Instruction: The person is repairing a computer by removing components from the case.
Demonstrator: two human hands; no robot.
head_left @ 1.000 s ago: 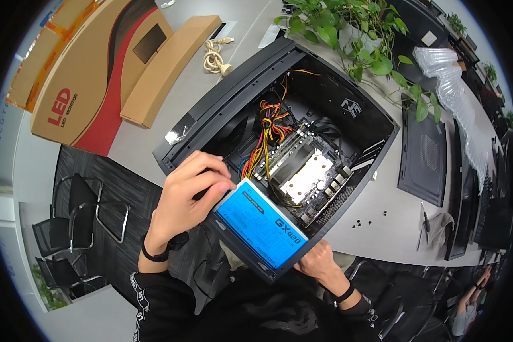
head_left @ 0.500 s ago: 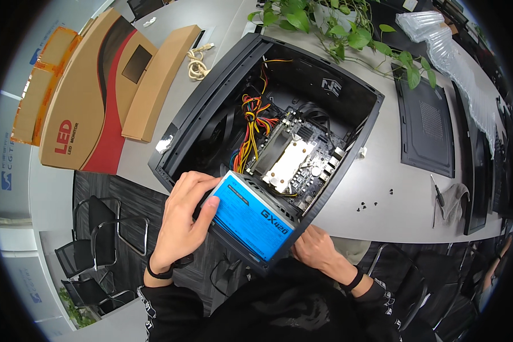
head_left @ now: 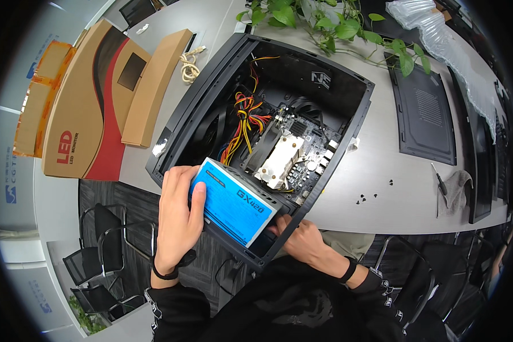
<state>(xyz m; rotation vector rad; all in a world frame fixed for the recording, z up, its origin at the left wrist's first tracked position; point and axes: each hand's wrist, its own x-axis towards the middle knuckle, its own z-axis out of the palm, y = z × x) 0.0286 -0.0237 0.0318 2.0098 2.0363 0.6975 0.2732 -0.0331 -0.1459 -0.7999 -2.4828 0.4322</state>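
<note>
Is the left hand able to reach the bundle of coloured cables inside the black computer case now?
Probably yes: the left hand lies on the blue-labelled power supply box, and the coloured cables lie just beyond, uncovered in the open case.
</note>
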